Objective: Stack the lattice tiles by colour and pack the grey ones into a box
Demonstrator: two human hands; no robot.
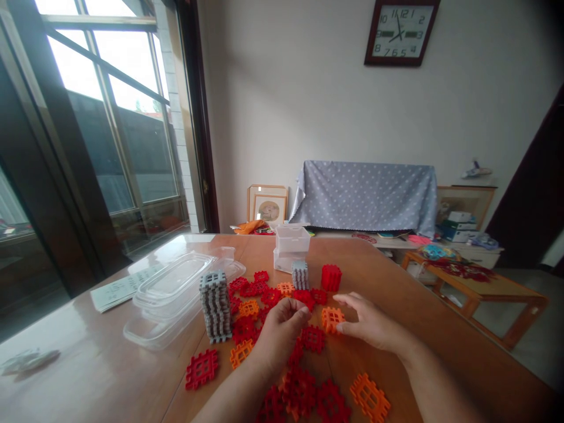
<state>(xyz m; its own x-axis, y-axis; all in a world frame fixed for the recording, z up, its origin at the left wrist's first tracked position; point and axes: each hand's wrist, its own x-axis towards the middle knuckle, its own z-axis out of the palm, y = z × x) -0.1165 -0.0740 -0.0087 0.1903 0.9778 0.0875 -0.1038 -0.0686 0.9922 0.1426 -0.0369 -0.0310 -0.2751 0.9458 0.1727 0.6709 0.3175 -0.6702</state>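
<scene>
Nearest the camera: red lattice pieces [302, 390], overlapping in a loose heap at the front middle of the table [414, 294].

Left to right from there. Far left, a whitish packet [30, 361], blurred, contents not readable. Next, a printed booklet [108, 298], its right side against or under clear plastic containers [174, 281]. These are shallow, see-through and piled unevenly, a lower one [143, 342] jutting toward the camera; lids or trays, cannot tell which.

Front left, a single red piece [201, 369], flat on the wood. Just behind it, a tall grey stack [215, 308], upright, edges slightly uneven. An orange piece [241, 353] lies right of it, then mixed red and orange pieces spread toward the middle.

Left hand [284, 323] above this spread: thumb and fingertips drawn together; cannot tell if a piece is pinched there.

Back centre, a clear box [293, 239] sits on a second clear box [282, 260]; contents of the lower one cannot be made out. Short grey stack [300, 275] just in front, red stack [331, 278] to its right.

Right hand [365, 320] loosely spread, thumb at the edge of orange pieces [332, 319] on the table, forefinger apart from the thumb. Lower right, one more orange piece [370, 398], flat.
</scene>
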